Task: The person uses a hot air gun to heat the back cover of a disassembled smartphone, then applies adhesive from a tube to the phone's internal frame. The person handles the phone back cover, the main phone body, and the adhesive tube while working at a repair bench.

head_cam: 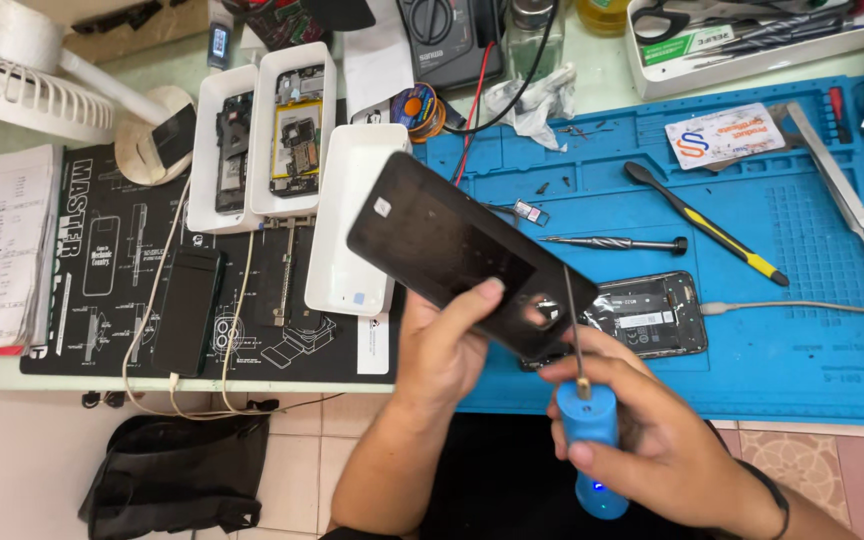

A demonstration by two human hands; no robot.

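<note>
Holding black panel [457, 250] — hiding opened phone [652, 315]; blue tool [589, 440] base cut.

Above the blue mat [812, 340], the left hand [442, 350] grips a dark phone panel [457, 250] while the right hand [652, 440] clasps a blue tool [590, 440], tip at the panel. An opened phone [652, 315] lies on the mat.

opened phone [652, 315] on mat [802, 340], screwdriver [612, 243] behind it, trays [272, 140] left, tweezers [837, 180] right
</note>
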